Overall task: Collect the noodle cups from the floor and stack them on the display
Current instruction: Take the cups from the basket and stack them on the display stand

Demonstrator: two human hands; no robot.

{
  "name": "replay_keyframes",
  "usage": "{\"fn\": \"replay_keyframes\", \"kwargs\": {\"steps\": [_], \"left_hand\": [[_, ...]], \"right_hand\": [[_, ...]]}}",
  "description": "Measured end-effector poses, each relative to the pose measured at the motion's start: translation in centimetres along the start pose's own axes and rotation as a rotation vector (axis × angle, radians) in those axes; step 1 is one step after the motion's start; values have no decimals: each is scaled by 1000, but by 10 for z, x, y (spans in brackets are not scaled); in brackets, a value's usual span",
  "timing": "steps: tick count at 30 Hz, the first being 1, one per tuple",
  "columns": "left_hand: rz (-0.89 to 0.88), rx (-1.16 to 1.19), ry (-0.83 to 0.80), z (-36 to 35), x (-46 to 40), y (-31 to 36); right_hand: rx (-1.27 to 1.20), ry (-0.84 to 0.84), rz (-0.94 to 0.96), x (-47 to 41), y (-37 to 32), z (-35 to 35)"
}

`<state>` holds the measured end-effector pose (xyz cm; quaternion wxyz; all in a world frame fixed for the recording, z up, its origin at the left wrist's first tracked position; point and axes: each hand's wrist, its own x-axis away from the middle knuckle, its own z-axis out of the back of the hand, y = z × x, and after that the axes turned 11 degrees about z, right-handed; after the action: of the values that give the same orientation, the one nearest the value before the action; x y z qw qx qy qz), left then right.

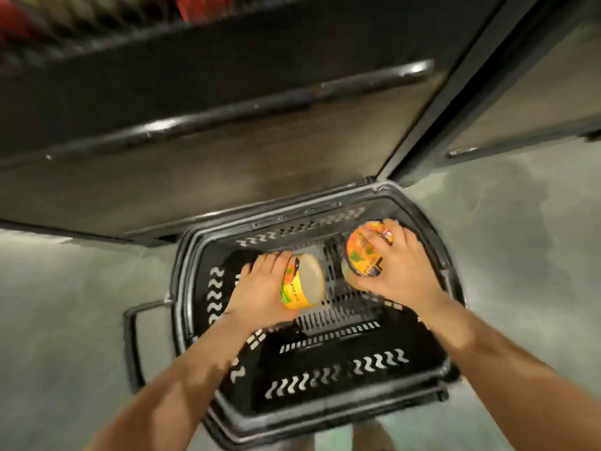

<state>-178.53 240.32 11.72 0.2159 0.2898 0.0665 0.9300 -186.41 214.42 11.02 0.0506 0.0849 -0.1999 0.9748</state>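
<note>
Collecting: left hand gripping one cup, right hand another, inside basket. Next: lifting both toward display.

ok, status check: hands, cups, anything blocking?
Left hand grips a noodle cup tipped sideways. Right hand grips a second cup. Both over the black basket on the floor. Nothing blocking.

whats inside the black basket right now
Two noodle cups, each held by a hand: the left hand grips one tipped on its side, the right hand covers the other. The rest of the basket floor shows bare; under the hands is hidden.
</note>
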Motion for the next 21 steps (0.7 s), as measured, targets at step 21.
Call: {"fn": "replay_keyframes", "kwargs": {"steps": [21], "left_hand": [[-409, -335, 150, 318, 187, 243]], "right_hand": [[-294, 221, -289, 245, -45, 404]]}}
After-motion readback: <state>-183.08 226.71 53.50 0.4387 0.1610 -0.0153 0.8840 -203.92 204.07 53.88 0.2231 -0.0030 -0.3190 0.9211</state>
